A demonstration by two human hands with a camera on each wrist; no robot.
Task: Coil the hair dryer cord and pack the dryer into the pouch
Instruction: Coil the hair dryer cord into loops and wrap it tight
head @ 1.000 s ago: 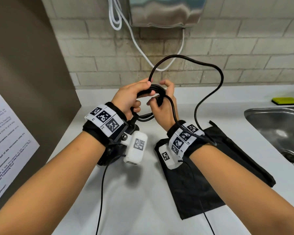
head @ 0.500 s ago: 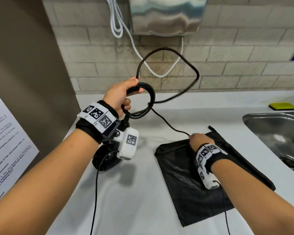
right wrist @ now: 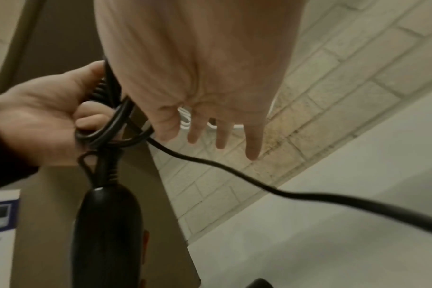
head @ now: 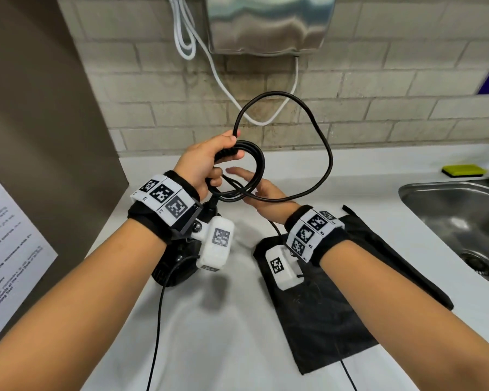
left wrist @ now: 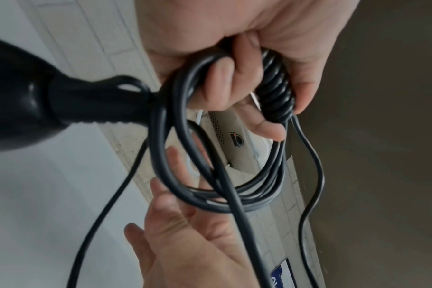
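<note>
A: Pose, left. Forearm raised over the white worktop [head: 209, 320], left hand [head: 201, 162] up near the brick wall, knuckles to the camera.

B: Grip? From the left wrist view the fingers [left wrist: 225, 78] curl round a bundle of loops of the thin black rubber cord [head: 319, 136]; thumb clamps the stack from the far side. So closed round the cord, several turns in it.

A: One large slack loop stands above the bundle, against the wall. Right side: forearm reaches in low, right hand [head: 266, 193] palm up beneath the coil, fingers [right wrist: 253, 148] straight and spread. Relaxed, grasping nothing. A strand lies across the palm in the left wrist view.

B: Black plastic hair dryer [head: 175, 266]: it hangs by its cord end from the left hand, handle seen in both wrist views; in the head view only its dark body shows, under the wrist camera. Whether it touches the worktop: cannot tell.

A: Flat black fabric pouch [head: 336, 320] lies on the worktop under the right forearm, partly covered by it. Free end of the cord runs out of frame; plug not seen.
</note>
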